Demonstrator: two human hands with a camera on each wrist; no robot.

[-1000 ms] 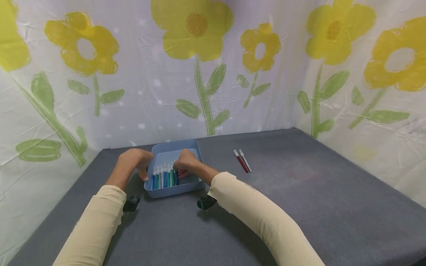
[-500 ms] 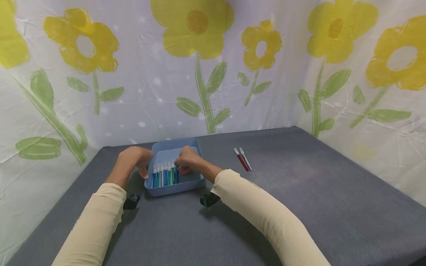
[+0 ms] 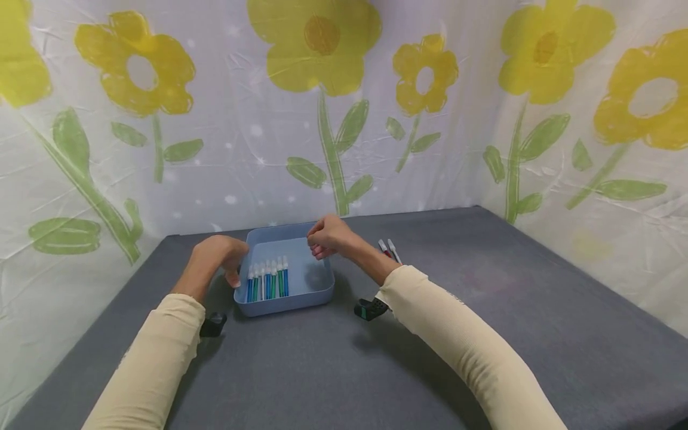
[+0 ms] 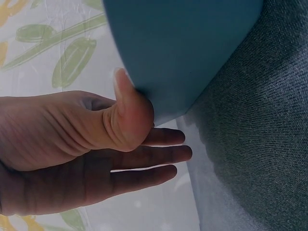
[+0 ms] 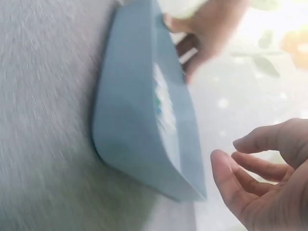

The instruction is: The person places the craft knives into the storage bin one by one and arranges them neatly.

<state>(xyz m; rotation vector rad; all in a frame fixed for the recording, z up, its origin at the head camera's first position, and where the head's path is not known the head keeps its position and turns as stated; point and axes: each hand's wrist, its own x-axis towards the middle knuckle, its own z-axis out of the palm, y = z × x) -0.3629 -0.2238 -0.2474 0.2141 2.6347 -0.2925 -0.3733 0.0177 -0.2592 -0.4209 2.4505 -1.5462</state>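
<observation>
A light blue plastic tray (image 3: 292, 303) holds a row of several felt-tip pens (image 3: 267, 280), blue, green and white with pale caps, side by side in its left part. At the tray's left side is my left hand (image 3: 220, 254). In the left wrist view, that hand's thumb (image 4: 132, 118) touches the outer wall, three fingers extend straight past it, and the index finger is mostly hidden. Over the tray's right rim hovers my right hand (image 3: 330, 236), holding nothing. The right wrist view shows its fingers (image 5: 224, 173) loosely bent, with a gap to the thumb.
A red pen (image 3: 385, 249) and a white pen (image 3: 395, 251) lie on the grey tabletop (image 3: 301, 370) right of the tray, partly hidden by my right forearm. A flowered curtain (image 3: 231, 107) hangs behind and at both sides. Each wrist carries a black device (image 3: 371, 309).
My right hand has left the right end of the pen row and moved up and to the right, uncovering the row. My left hand keeps its place against the tray.
</observation>
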